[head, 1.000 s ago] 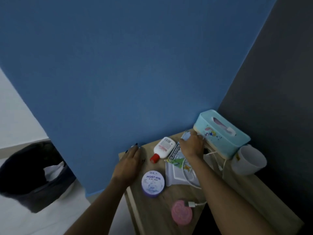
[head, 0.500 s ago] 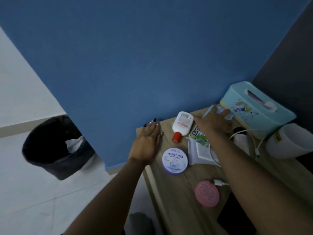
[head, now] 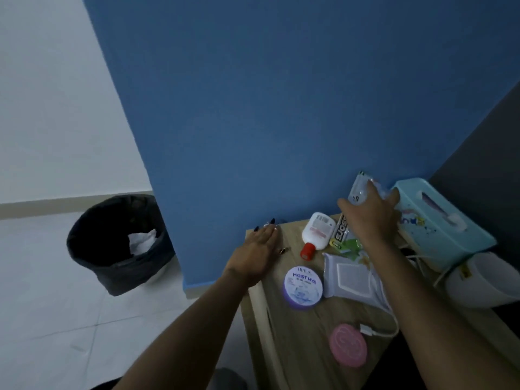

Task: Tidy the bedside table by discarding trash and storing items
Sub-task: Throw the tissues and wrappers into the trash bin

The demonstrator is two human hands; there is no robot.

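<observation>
My right hand [head: 371,218] is lifted above the back of the wooden bedside table [head: 295,342] and grips a clear crinkled plastic wrapper [head: 358,187]. My left hand [head: 257,253] lies flat with fingers spread on the table's back left corner. Below the right hand lie a white bottle with a red cap [head: 316,232], a black-and-yellow snack wrapper [head: 340,235], a green wrapper [head: 351,247] and a grey wet-wipes pack [head: 349,277]. A round "MOIST HYA" jar [head: 303,287] sits next to the pack. A dark trash bin [head: 118,243] stands on the floor at left.
A teal tissue box [head: 439,223] sits at the table's back right, a white cup [head: 484,280] beside it. A pink round case [head: 348,344] and a white cable [head: 377,332] lie near the front. A blue wall backs the table; white tiled floor lies to the left.
My right hand has risen from the table with the clear wrapper in it. The view has swung left, bringing the bin closer in. My left hand stays flat on the corner.
</observation>
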